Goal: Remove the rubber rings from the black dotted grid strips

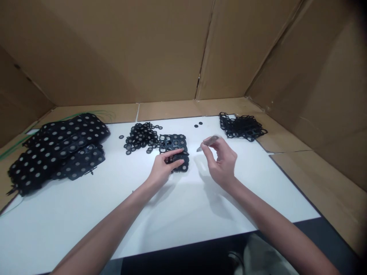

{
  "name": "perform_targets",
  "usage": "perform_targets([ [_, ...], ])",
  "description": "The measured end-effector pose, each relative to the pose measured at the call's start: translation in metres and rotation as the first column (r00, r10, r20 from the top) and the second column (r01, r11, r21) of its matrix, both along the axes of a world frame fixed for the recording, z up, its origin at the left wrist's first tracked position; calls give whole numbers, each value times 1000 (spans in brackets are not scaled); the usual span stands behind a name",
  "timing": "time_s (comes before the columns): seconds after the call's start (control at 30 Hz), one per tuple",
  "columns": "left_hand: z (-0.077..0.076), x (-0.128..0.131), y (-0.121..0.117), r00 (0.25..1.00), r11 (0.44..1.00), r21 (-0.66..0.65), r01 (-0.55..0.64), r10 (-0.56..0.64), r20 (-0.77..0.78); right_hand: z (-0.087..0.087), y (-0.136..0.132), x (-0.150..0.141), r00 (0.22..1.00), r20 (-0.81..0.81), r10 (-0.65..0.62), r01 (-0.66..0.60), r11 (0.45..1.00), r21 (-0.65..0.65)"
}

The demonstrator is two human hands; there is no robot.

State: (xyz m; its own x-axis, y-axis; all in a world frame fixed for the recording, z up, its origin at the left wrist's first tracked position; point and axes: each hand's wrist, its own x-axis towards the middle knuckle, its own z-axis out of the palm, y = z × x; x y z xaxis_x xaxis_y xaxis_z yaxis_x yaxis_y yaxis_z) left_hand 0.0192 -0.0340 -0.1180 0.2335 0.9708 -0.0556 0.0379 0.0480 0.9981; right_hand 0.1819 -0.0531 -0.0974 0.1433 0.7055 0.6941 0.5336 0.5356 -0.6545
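Observation:
On the white table lies a small black sheet (172,142) with rows of grey-centred round discs, some of its holes showing through. My left hand (163,164) grips its lower part, forefinger across it and thumb on the near section; the other fingers are hidden. Just right of the sheet and above the table, my right hand (222,160) pinches a slim grey metal craft knife (211,140). Its pointed tip angles down to the left, apart from the sheet. A heap of loose black rings and discs (142,135) lies left of the sheet.
Large black sheets with grey dots (63,141) are piled at the left, beside green strands (11,151). A tangle of black perforated offcuts (243,126) sits at the back right. Two small discs (198,124) lie behind the hands. Cardboard walls (129,49) enclose the table (183,214).

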Motion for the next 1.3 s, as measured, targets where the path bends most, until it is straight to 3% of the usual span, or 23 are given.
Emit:
perform_targets([
  [0.1, 0, -1, 0, 999, 999, -12, 40, -40, 10, 1, 7, 5, 1000, 17, -12, 15, 982, -190],
  [0.2, 0, -1, -1, 1000, 1000, 1, 20, -20, -3, 2, 13, 9, 998, 59, 14, 11, 918, -396],
  [0.33, -5, 2, -1, 990, 994, -83, -71, 80, 116, 4, 16, 11, 985, 127, 117, -4, 748, -663],
  [0.43, -7, 3, -2, 968, 988, -135, -69, 99, 230, 1, 19, 11, 975, 51, 217, -106, 653, -750],
  [0.57, -1, 2, -1, 943, 974, -226, -19, 93, 319, -5, 23, 13, 972, -41, 231, -191, 682, -706],
  [0.67, 10, -1, -1, 843, 922, -380, 69, 149, 516, -7, 25, 15, 984, -50, 174, -160, 711, -685],
  [0.77, 15, -1, -2, 762, 904, -403, 146, 156, 628, -7, 23, 12, 989, -39, 146, -134, 728, -672],
  [0.83, 14, 1, -4, 828, 933, -330, 146, 68, 557, -7, 21, 9, 984, -56, 172, -165, 727, -667],
  [0.9, 11, 4, -5, 929, 969, -221, 105, -16, 370, -7, 18, 5, 968, -81, 239, -231, 711, -664],
  [1.0, 3, 7, -6, 990, 997, -74, -18, 28, 136, -5, 14, 0, 946, -55, 319, -270, 685, -676],
  [1.17, -9, 5, -1, 979, 991, -80, -106, 118, 164, 1, 10, 0, 939, 68, 337, -193, 680, -708],
  [1.3, -13, 4, 3, 972, 991, -95, -98, 116, 204, 4, 10, 6, 974, 55, 221, -142, 778, -612],
])
